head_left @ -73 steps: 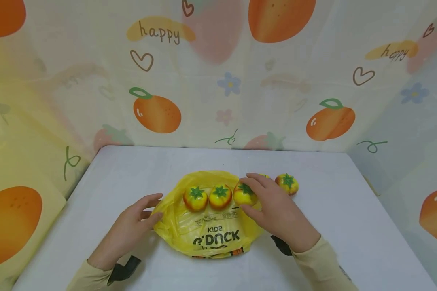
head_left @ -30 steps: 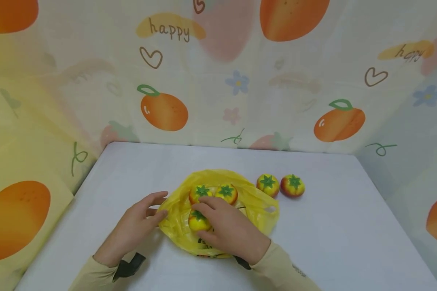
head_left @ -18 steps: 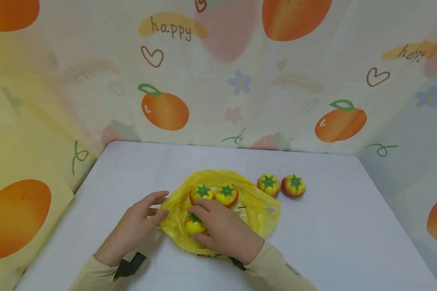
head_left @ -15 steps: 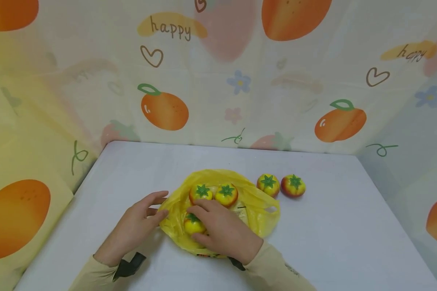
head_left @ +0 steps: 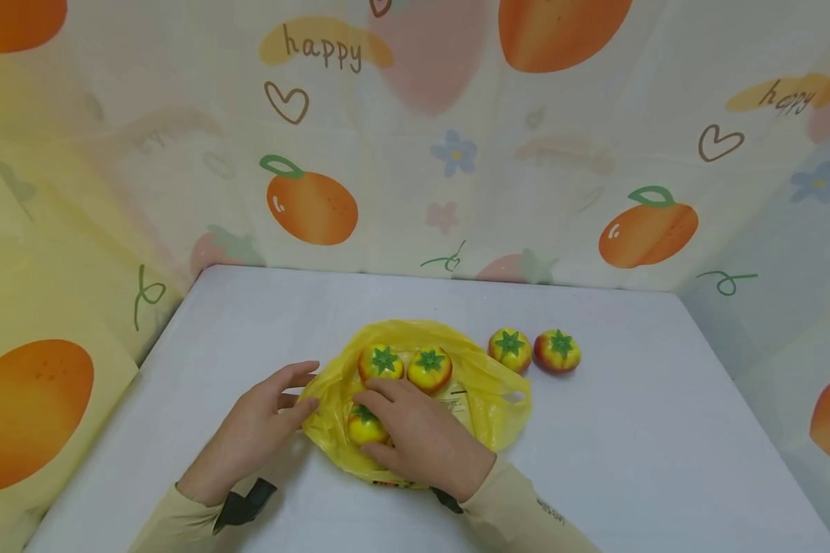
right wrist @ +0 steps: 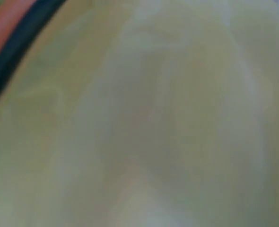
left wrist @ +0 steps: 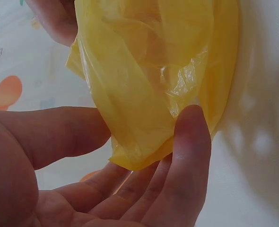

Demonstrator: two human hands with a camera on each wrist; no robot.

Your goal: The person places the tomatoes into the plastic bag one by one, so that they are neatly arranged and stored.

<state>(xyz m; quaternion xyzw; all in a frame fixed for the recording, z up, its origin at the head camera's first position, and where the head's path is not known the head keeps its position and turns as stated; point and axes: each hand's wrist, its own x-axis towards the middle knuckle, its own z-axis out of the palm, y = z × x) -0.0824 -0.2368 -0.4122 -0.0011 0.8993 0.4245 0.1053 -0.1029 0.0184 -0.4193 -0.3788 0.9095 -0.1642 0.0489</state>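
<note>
A yellow plastic bag (head_left: pixel 494 411) lies mouth up on the table. My left hand (head_left: pixel 259 418) holds its left edge; in the left wrist view the thumb and fingers (left wrist: pixel 189 151) are on either side of the thin plastic. Inside the bag, my right hand (head_left: pixel 425 430) grips a yellow toy fruit (head_left: pixel 365 428) with a green star-shaped top, its right part hidden by the fingers. Two similar toy fruits, a left one (head_left: pixel 380 361) and a right one (head_left: pixel 429 369), sit behind it in the bag. Blurred yellow plastic (right wrist: pixel 153 118) fills the right wrist view.
Two more toy fruits, one near the bag (head_left: pixel 509 350) and one farther right (head_left: pixel 557 352), stand on the white table (head_left: pixel 650 430). A fruit-patterned cloth (head_left: pixel 387 192) hangs behind and along both sides.
My right hand has carried the third toy fruit from the bag's right side to the front left inside it. Over the last half second it has barely moved. The left hand stays at the edge.
</note>
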